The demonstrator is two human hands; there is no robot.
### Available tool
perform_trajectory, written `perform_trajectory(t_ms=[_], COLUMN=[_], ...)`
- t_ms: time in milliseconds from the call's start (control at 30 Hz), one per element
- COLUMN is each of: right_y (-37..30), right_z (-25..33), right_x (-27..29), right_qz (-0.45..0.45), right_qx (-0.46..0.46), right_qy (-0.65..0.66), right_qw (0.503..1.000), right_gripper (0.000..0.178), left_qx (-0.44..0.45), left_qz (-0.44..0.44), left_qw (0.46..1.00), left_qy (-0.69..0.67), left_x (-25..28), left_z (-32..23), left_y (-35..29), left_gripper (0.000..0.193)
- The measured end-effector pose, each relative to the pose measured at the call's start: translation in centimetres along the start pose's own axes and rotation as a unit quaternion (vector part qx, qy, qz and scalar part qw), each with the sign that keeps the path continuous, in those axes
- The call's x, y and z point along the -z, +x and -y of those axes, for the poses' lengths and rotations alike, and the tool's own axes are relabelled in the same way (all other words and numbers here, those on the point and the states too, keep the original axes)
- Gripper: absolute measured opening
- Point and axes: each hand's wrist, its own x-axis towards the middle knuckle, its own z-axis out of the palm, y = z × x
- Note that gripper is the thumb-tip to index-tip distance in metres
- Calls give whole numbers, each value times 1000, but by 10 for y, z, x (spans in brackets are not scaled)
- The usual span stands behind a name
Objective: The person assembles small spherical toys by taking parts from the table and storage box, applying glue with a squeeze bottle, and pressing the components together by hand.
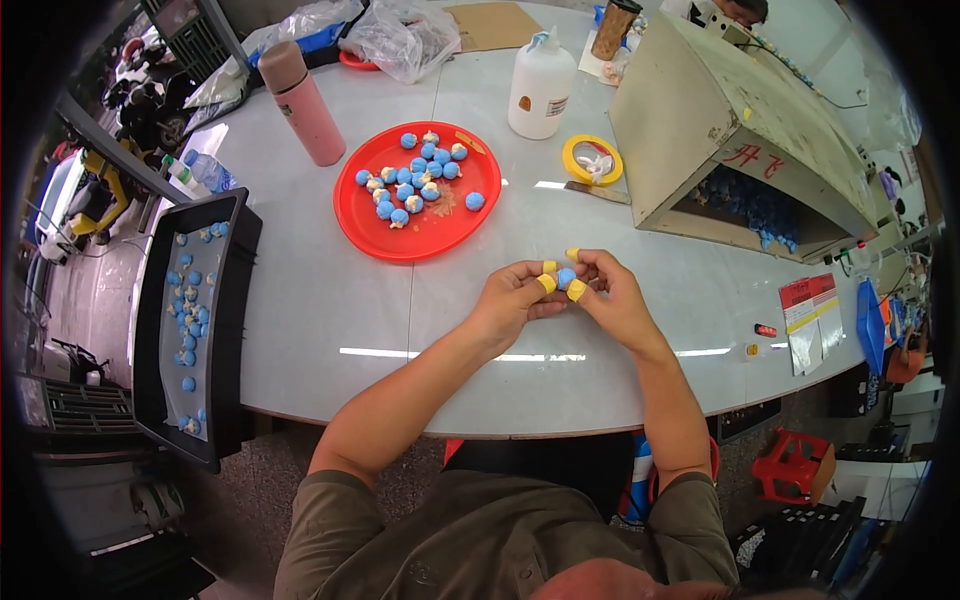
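Observation:
A small round blue piece (566, 278) is held up between my two hands over the grey table (470, 390). My left hand (517, 298) pinches it from the left with yellow-wrapped fingertips. From the right, my right hand (608, 292) grips the same piece, its thumb and a raised finger also wrapped in yellow. Ahead and to the left lies a red round tray (360, 225) with several blue and cream balls (404, 190) clustered on it. One blue ball (475, 201) sits apart near the tray's right side.
A black bin (238, 270) with more blue balls is at the left edge. A pink bottle (305, 110), a white squeeze bottle (541, 88), a yellow tape roll (575, 150) and a knife (590, 191) stand or lie beyond. An open-fronted metal box (680, 120) occupies the right.

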Motion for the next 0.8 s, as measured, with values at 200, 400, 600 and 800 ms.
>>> perform_trajectory(t_ms=[200, 400, 600, 800], right_y=[-3, -3, -7, -14], right_z=[-8, -1, -12, -20], right_x=[-8, -11, -25, -37], right_qz=[10, 27, -10, -72], right_qx=[-95, -107, -150, -119], right_qy=[42, 117, 50, 29], right_qw=[995, 987, 987, 990], right_gripper=[20, 20, 28, 27], left_qx=[31, 46, 6, -34], left_qz=[-12, -29, -47, -47], left_qw=[999, 998, 997, 995], left_qy=[23, 31, 59, 86], left_x=[-2, 0, -4, -7], left_z=[-2, -2, 5, 10], left_y=[-2, -1, -4, -3], left_gripper=[27, 23, 19, 17])
